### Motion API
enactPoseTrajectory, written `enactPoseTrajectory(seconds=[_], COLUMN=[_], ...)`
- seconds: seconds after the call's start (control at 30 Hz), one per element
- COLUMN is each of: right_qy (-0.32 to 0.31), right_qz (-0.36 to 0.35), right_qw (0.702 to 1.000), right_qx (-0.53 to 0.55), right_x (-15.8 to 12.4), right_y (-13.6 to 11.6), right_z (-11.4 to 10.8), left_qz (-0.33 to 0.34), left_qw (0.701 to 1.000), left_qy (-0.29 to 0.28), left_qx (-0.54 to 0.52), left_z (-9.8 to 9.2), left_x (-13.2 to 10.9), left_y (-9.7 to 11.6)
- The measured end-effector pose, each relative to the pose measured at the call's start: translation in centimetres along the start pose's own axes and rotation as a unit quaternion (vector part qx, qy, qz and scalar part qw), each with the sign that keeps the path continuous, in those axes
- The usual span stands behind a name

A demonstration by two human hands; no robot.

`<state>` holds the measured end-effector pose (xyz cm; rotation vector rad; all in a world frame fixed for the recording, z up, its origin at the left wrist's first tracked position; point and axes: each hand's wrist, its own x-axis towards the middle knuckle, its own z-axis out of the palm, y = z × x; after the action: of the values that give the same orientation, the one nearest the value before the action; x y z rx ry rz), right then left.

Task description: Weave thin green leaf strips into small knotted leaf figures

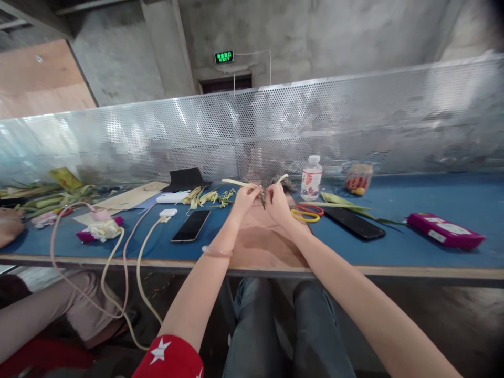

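- Left hand [244,198]: raised just above the worktop [413,247], fingers pinched shut on a pale yellow leaf strip [236,183] whose free end sticks out to the left.
- Right hand [276,202]: just beside the left one, fingertips nearly touching it, closed on the same work. A short pale end curls up above it. I cannot tell whether that end belongs to the same strip.
- A dark, frayed tuft of dry fibre [290,184] shows just behind the hands. Contact with it cannot be made out.
- Step in hand, as I judge it: bending or plaiting the strip at the point between the two pinches.
- Further bending calls for one hand to hold that point firm while the other guides the free end, since the strip looks thin and springy.
- Under the forearms lies a brown paper sheet [260,247] on the blue worktop.
- Nearby are a black phone [191,226] to the left, yellow and red rings [305,213], a second black phone [354,223] and a white bottle with a red label [311,178] to the right.
- A pink bangle [217,251] sits on the left wrist.
- Another person's hand [10,226] rests at the far left edge, well apart.
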<state>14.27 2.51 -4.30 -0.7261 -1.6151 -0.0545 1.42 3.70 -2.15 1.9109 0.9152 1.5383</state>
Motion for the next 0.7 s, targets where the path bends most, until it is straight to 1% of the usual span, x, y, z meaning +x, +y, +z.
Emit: enactPoseTrajectory(seconds=[0.23, 0.57, 0.7], right_qy=[0.008, 0.007, 0.003], right_qz=[0.0, 0.019, 0.033], right_qw=[1.0, 1.0, 0.999], right_qx=[0.004, 0.013, 0.014], right_x=[0.1, 0.24, 0.36], right_y=[0.07, -0.04, -0.26], right_z=[-0.15, -0.26, -0.6], left_qz=[-0.005, -0.006, -0.002], left_qw=[1.0, 0.999, 0.999], left_qy=[0.019, 0.046, 0.047], left_qx=[-0.014, -0.017, -0.006], left_z=[-0.09, 0.09, 0.16], left_x=[0.13, 0.56, 0.53], left_y=[-0.22, -0.85, -0.83])
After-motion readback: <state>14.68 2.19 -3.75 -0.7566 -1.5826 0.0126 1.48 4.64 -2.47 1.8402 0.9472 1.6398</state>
